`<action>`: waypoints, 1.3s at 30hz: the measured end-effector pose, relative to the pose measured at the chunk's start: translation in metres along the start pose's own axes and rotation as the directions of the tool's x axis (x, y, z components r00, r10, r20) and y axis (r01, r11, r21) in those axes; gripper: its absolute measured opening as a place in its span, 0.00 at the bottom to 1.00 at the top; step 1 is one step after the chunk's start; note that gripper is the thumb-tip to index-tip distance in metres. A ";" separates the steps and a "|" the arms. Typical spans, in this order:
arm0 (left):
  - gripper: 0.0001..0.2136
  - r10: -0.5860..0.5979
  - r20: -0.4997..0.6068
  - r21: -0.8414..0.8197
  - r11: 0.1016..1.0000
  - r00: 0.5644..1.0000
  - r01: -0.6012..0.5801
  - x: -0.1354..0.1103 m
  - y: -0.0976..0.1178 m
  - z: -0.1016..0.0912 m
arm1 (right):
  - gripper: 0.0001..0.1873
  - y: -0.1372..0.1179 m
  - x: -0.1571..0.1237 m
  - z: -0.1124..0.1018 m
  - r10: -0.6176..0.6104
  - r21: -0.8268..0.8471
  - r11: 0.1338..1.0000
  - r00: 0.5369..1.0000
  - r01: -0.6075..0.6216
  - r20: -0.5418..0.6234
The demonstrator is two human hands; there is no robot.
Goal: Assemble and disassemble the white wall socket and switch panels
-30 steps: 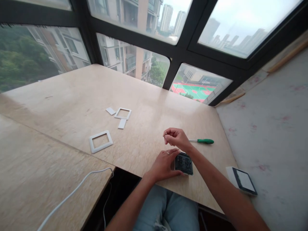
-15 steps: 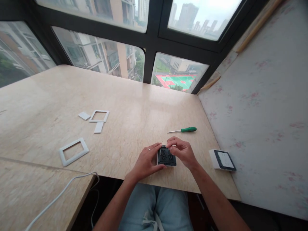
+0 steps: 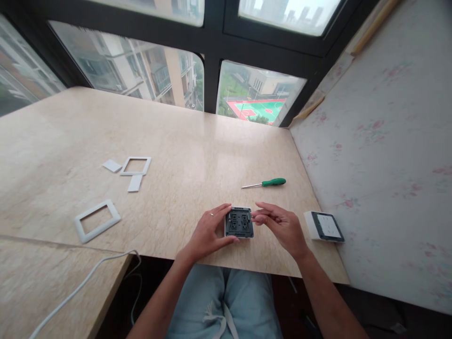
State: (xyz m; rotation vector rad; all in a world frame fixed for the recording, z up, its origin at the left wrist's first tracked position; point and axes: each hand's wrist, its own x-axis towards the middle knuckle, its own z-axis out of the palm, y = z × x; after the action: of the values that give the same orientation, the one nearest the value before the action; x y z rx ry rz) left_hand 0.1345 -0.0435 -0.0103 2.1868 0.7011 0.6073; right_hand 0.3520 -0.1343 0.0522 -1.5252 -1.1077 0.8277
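Note:
A wall switch with a black inner face and a pale box beneath it (image 3: 239, 222) lies near the front edge of the table. My left hand (image 3: 212, 231) grips its left side, fingers at the far corner and thumb along the near edge. At the switch's right edge, my right hand (image 3: 278, 225) is closed in a pinch. Whatever sits between those fingertips is too small to make out. Beyond the hands lies a screwdriver with a green handle (image 3: 273, 182), its shaft pointing left.
Against the wall on the right stands a boxed wall socket (image 3: 326, 227). To the left lie a large white frame (image 3: 81, 229), a smaller frame (image 3: 146, 165) and two white cover plates (image 3: 134, 183) (image 3: 112, 165). A white cable (image 3: 81, 287) crosses the lower-left tabletop.
My right hand has moved from the top of the switch to its right edge, uncovering more of the black face. My left hand keeps its hold. The whole view has shifted slightly.

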 end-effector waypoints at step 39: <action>0.38 0.032 -0.006 -0.010 0.999 0.999 -0.032 0.000 0.002 0.000 | 0.07 0.014 0.014 -0.003 -0.391 -0.319 0.828 0.882 0.461 0.262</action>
State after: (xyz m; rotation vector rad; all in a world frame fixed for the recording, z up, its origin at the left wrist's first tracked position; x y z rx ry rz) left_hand 0.1354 -0.0446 -0.0092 2.1912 0.6658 0.6327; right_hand 0.3630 -0.1226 0.0396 -1.4298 -1.7523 0.4647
